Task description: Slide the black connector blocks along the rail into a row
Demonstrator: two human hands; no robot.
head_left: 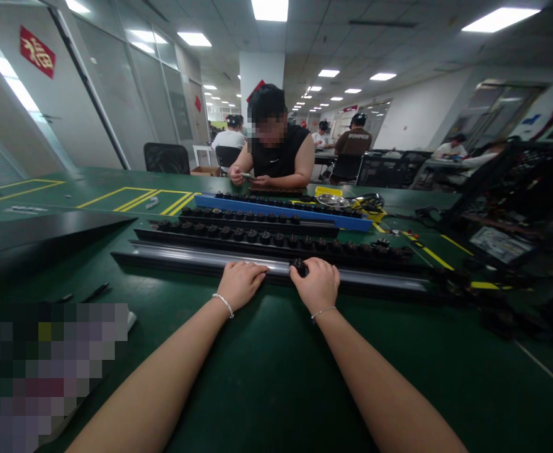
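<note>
A long black rail with a silvery channel [177, 257] lies across the green table in front of me. My left hand [241, 282] rests on its near edge with the fingers curled over it. My right hand [316, 284] is closed on a small black round part [299, 267] that sits on the rail. Behind this rail lie two more black rails [267, 238] lined with several black round parts, and a blue rail [280, 211] with the same parts.
A person in a black sleeveless top [279, 154] sits across the table. A metal bowl [333, 201] and yellow tray [328, 190] stand by the blue rail. A black crate [516, 201] stands at right; a black panel [35, 233] at left. Loose black parts [502, 302] lie at right.
</note>
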